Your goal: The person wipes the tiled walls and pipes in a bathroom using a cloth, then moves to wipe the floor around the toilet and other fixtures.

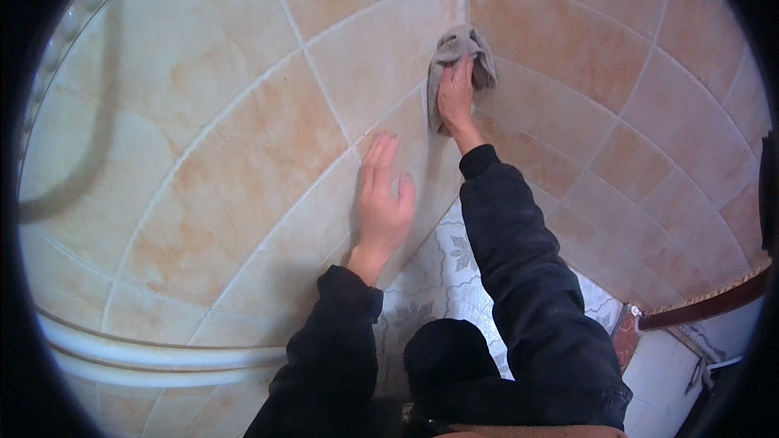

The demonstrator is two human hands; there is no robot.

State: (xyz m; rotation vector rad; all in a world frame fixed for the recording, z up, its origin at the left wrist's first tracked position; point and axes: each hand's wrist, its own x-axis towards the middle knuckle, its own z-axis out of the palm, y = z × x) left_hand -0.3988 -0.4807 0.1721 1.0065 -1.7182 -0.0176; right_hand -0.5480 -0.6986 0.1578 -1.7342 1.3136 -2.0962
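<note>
A grey-brown cloth [454, 45] is pressed into the corner where two tiled walls meet. My right hand [457, 97] lies over the cloth and holds it there, with part of the cloth hanging below the palm and part folding over to the right. My left hand [383, 199] holds nothing; its fingers stretch upward with the thumb apart, close to or against the left wall [243, 154]. Whether the palm touches the tiles I cannot tell. Both forearms are in dark sleeves.
White pipes [170, 357] run along the lower left wall. The right wall [584, 57] carries the same beige-orange tiles. Below is a patterned floor [414, 308], with my dark-clothed knee [450, 349] above it. A dark red strip [710, 306] edges an opening at the lower right.
</note>
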